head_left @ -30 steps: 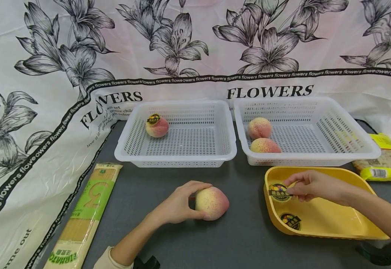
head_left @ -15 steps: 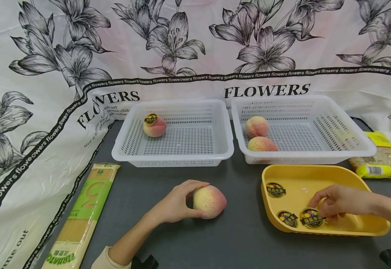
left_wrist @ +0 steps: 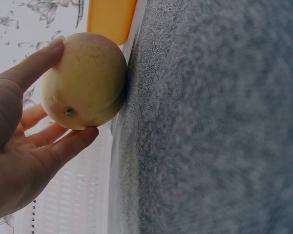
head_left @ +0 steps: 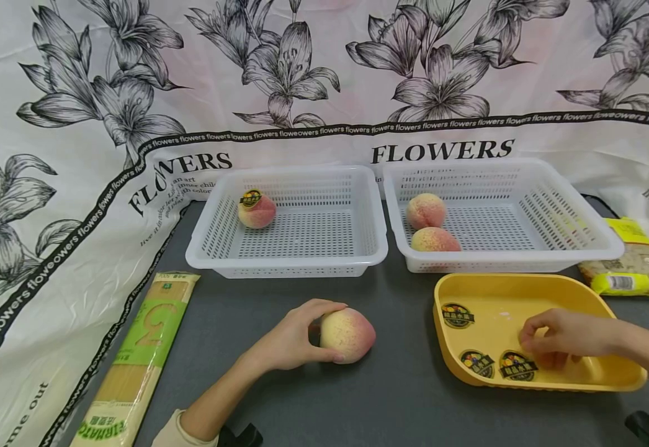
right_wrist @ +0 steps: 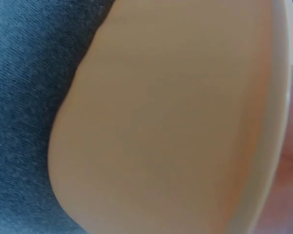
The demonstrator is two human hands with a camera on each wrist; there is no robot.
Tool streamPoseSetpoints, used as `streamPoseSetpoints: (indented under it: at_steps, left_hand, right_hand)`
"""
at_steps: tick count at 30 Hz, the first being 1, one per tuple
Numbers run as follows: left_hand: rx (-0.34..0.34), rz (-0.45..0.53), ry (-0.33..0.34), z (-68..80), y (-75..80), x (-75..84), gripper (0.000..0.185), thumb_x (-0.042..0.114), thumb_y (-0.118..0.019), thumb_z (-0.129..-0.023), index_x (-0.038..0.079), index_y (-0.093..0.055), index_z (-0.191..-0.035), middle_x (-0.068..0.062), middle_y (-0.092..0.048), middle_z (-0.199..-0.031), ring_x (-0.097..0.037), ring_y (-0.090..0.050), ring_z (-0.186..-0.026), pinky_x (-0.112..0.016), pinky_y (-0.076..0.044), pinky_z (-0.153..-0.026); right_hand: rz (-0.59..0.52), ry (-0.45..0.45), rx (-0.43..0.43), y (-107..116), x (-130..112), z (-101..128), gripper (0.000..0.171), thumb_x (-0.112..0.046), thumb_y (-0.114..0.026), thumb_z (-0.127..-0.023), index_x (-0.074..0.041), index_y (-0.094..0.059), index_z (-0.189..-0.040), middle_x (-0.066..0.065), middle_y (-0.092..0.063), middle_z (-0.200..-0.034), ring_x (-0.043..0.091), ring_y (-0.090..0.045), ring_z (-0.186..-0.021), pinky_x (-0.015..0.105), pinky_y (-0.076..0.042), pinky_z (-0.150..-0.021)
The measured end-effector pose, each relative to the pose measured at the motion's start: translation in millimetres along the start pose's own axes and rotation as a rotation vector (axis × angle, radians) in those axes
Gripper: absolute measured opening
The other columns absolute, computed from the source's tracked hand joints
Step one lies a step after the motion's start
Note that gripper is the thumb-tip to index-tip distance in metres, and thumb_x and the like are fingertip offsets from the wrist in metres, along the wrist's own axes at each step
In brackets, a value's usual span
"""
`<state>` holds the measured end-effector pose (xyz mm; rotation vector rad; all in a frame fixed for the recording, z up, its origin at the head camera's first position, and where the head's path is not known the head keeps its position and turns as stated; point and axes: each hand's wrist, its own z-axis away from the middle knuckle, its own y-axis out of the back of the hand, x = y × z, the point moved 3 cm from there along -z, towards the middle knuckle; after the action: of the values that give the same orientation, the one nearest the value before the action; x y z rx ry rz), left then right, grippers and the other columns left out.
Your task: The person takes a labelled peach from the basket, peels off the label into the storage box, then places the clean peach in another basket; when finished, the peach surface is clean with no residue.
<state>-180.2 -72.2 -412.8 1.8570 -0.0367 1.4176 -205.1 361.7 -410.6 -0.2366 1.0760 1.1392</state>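
Low in the frame's middle, the left hand (head_left: 292, 338) holds a peach (head_left: 350, 335) on the worktop (head_left: 391, 397), likely so it won't roll, while at lower right the right hand (head_left: 570, 337) is just beside a sticker (head_left: 517, 367) in the yellow tray (head_left: 517, 293), its grip too hidden to tell.

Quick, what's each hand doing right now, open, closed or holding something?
Left hand: holding a peach.
Right hand: fingers bent in the yellow tray, beside a sticker; whether it's holding anything can't be told.
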Motion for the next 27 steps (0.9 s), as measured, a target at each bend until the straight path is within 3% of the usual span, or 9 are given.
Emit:
streamPoseSetpoints:
  at_steps: [6, 16, 23, 27]
  left_hand:
    - [0.003, 0.003, -0.006, 0.5, 0.6, -1.3, 0.069, 0.019, -0.083, -0.076, 0.012, -0.050, -0.136, -0.001, -0.049, -0.129, -0.018, -0.049, -0.115, -0.030, -0.049, -0.088]
    - [0.002, 0.007, -0.005, 0.3, 1.3, -1.8, 0.069, 0.020, -0.083, -0.076, 0.012, -0.050, -0.137, -0.002, -0.048, -0.130, -0.018, -0.049, -0.115, -0.031, -0.049, -0.088]
    - [-0.001, -0.002, -0.007, 0.1, 0.7, -2.7, 0.069, 0.021, -0.083, -0.076, 0.012, -0.050, -0.137, -0.002, -0.048, -0.130, -0.018, -0.049, -0.115, -0.027, -0.049, -0.088]
    - [-0.008, 0.004, -0.012, 0.1, -0.5, -3.3, 0.069, 0.020, -0.083, -0.077, 0.012, -0.050, -0.137, -0.002, -0.048, -0.130, -0.019, -0.049, -0.116, -0.027, -0.049, -0.088]
  right_hand:
    - [0.055, -0.074, 0.020, 10.1, -5.4, 2.9, 0.013, -0.016, -0.052, -0.099, -0.005, -0.060, -0.101, 0.003, -0.055, -0.074, 0.014, -0.053, -0.063, 0.022, -0.039, -0.049]
    - [0.009, -0.098, -0.010, 23.9, -30.6, -1.8, 0.023, -0.017, -0.048, -0.101, 0.000, -0.055, -0.115, 0.012, -0.058, -0.089, 0.027, -0.057, -0.078, 0.031, -0.049, -0.063]
    - [-0.075, 0.020, -0.068, 20.9, -59.0, -13.0, 0.031, -0.014, -0.045, -0.102, 0.005, -0.048, -0.126, 0.022, -0.057, -0.109, 0.035, -0.056, -0.094, 0.040, -0.052, -0.079]
    - [-0.094, 0.126, -0.052, 11.0, -75.4, -23.4, 0.033, -0.011, -0.044, -0.102, 0.008, -0.044, -0.129, 0.028, -0.054, -0.115, 0.037, -0.055, -0.101, 0.042, -0.052, -0.083]
